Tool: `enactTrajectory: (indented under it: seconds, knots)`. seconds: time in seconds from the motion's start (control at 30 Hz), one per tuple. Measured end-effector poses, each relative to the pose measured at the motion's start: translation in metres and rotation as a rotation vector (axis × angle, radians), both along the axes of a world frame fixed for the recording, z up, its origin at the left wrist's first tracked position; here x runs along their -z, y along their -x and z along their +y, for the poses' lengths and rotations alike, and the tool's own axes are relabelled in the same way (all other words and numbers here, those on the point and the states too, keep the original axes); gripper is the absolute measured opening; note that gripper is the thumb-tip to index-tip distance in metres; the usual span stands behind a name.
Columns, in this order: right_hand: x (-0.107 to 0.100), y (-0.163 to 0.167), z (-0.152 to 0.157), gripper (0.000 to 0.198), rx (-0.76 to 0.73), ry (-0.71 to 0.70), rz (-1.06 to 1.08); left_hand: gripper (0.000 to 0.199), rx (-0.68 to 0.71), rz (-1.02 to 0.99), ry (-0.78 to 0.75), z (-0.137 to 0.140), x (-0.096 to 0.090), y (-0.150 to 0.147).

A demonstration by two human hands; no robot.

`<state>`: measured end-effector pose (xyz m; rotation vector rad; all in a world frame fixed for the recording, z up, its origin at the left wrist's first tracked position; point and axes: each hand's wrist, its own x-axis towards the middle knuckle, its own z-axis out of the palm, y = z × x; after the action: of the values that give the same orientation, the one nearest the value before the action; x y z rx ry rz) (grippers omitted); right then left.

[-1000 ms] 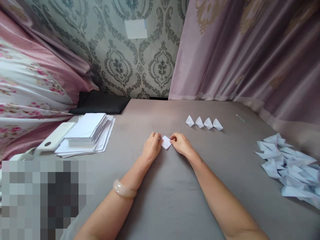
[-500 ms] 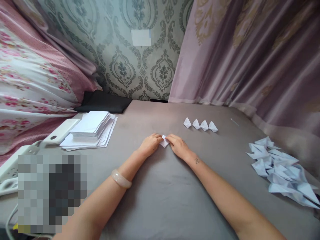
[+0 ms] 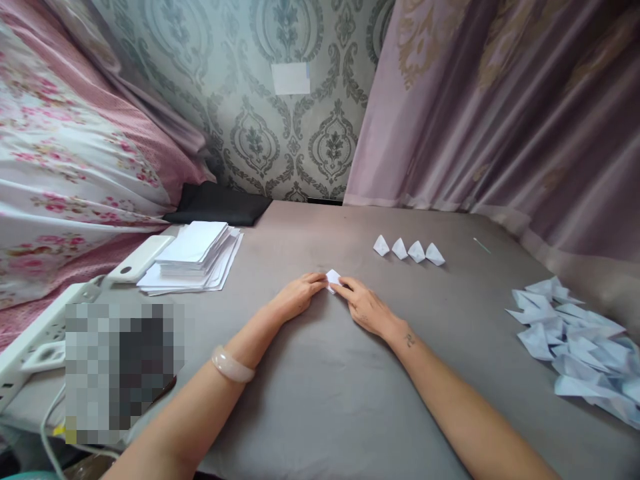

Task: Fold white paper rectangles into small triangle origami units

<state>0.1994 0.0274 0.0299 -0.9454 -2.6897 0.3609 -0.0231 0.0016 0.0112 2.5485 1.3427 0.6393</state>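
Between my hands a small folded piece of white paper (image 3: 334, 274) lies on the grey cloth, its pointed tip facing away from me. My left hand (image 3: 301, 295) is closed, its fingertips pinching the paper's left edge. From the other side my right hand (image 3: 367, 305) presses fingers onto the paper's right and lower part, thumb tucked near it. Beyond, to the right, several small folded paper pieces (image 3: 417, 252) stand in a row. A pile of larger folded papers (image 3: 575, 333) lies at the far right.
A stack of white paper sheets (image 3: 193, 250) is at the left, with a white power bank-like box (image 3: 143, 259) and a power strip (image 3: 45, 337) beside it. A folded black cloth (image 3: 220, 203) lies at the back. A thin pale stick (image 3: 481, 245) rests back right.
My right hand's fingers have shifted down and across the paper, leaving more of its top showing. My left hand still holds its left edge. The whole view has shifted slightly.
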Motion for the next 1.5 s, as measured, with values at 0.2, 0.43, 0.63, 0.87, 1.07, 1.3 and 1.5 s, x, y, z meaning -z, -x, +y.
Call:
enactTrajectory:
  seconds: [0.2, 0.43, 0.63, 0.87, 1.07, 1.3, 1.5]
  knots:
    - [0.003, 0.003, -0.004, 0.057, 0.013, -0.036, -0.091, 0.050, -0.014, 0.076, -0.016, -0.003, -0.003, 0.000]
    - [-0.003, 0.008, 0.002, 0.049, 0.024, -0.019, -0.073, 0.026, -0.131, 0.002, 0.012, -0.003, -0.014, -0.010]
    - [-0.001, 0.004, 0.018, 0.047, -0.002, 0.063, 0.104, 0.025, -0.268, -0.050, 0.056, 0.008, -0.017, -0.016]
    - [0.001, 0.011, 0.015, 0.033, 0.058, 0.007, 0.167, 0.024, -0.272, -0.096, 0.008, 0.011, -0.008, -0.012]
    - [-0.002, 0.012, 0.003, 0.026, 0.093, -0.061, 0.107, 0.036, -0.163, 0.067, -0.054, -0.002, -0.016, -0.019]
    - [0.001, 0.007, -0.002, 0.022, 0.149, 0.009, 0.216, 0.021, -0.235, -0.134, 0.054, -0.005, -0.008, -0.012]
    - [0.004, 0.004, 0.004, 0.019, 0.245, 0.085, 0.262, 0.023, -0.316, -0.194, 0.124, 0.001, -0.007, -0.012]
